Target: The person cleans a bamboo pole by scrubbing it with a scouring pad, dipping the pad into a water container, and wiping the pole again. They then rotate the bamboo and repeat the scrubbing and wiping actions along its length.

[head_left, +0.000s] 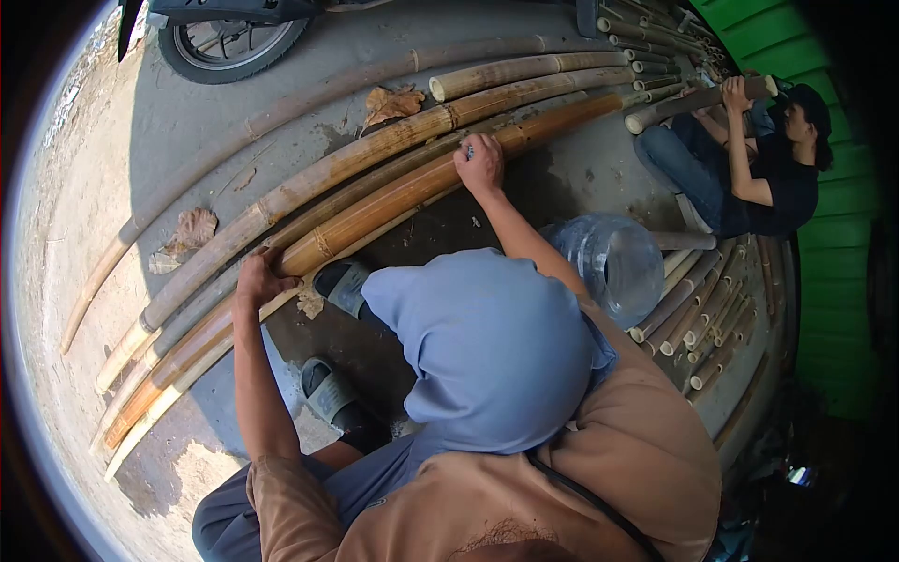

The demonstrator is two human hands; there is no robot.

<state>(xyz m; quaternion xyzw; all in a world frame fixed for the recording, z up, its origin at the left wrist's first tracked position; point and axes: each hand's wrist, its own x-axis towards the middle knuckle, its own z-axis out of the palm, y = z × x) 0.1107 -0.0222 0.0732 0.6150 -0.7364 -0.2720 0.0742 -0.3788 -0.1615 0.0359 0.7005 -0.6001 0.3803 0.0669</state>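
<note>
A long, shiny brown bamboo pole (393, 204) lies slantwise in front of me, its surface looking wet. My left hand (257, 276) is wrapped over the pole's nearer left part, thumb and fingers on either side. Farther along, my right hand (480, 164) is a closed fist resting on top of the pole. A small bluish bit shows between its fingers, too little to name. Paler bamboo poles (351, 159) lie close alongside. A blue cloth (496, 347) fills the middle of the view and hides part of my body.
A clear plastic water jug (609, 267) stands at my right, near stacked bamboo lengths (702, 309). At the upper right a co-worker (777, 159) sits holding a bamboo piece (698, 103). A vehicle wheel (232, 42) is at the top left. Dry leaves (391, 103) lie among the poles.
</note>
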